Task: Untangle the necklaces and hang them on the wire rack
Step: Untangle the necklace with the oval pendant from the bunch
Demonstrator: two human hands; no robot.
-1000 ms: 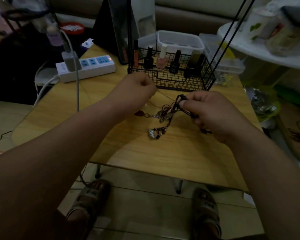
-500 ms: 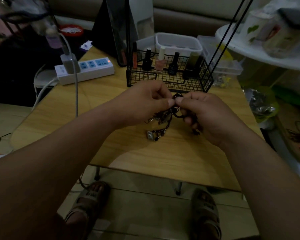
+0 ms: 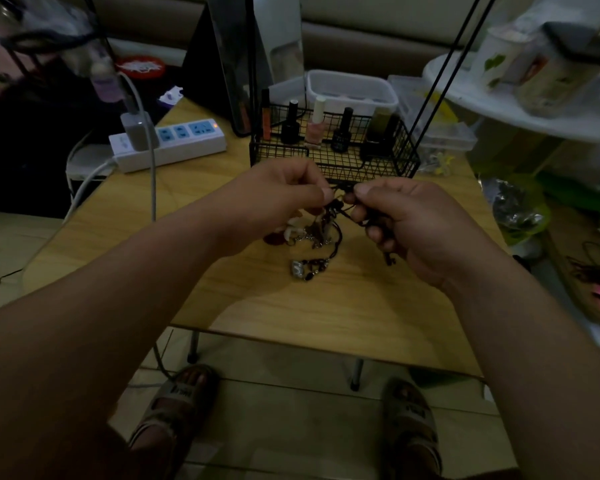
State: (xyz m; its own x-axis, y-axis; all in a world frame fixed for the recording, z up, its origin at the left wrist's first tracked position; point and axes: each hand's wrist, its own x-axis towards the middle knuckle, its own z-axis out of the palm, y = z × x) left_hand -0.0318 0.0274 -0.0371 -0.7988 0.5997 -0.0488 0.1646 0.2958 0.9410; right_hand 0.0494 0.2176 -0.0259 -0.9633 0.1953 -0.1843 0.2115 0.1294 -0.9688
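A: Wooden table [image 3: 291, 306] fills most of the head view. Hands?

B: Both are raised over it, close together at the centre. The left hand [image 3: 281, 199] has curled fingers, thumb and forefinger pinching a dark cord at the top of the necklaces [image 3: 326, 233]. The right hand [image 3: 413, 220] does much the same: thumb tip pressed on the cord, other fingers curled round more of it. A loose cord end hangs under that hand, at 5 o'clock of the tangle.

A: Where does the tangle sit?

B: Between the two hands and dangling below them. It's black cords, silver chain, a pale pendant and a red one. The lowest bit, a silver charm [image 3: 298, 270], is on or just above the tabletop; cannot tell which.

A: Rack?

B: The wire rack [image 3: 378, 168] is at 12 o'clock of the hands, just behind them. It has a black mesh basket base, with thin black rods rising out of frame.

A: Inside the basket?

B: Nail polish bottles [image 3: 314, 128], upright in a row.

A: Rest?

B: White power strip [image 3: 174, 143] at 10 o'clock with a charger [image 3: 137, 131] plugged in. Clear plastic box [image 3: 352, 91] behind the rack. Sandalled feet [image 3: 184, 400] on tile at 6 o'clock.
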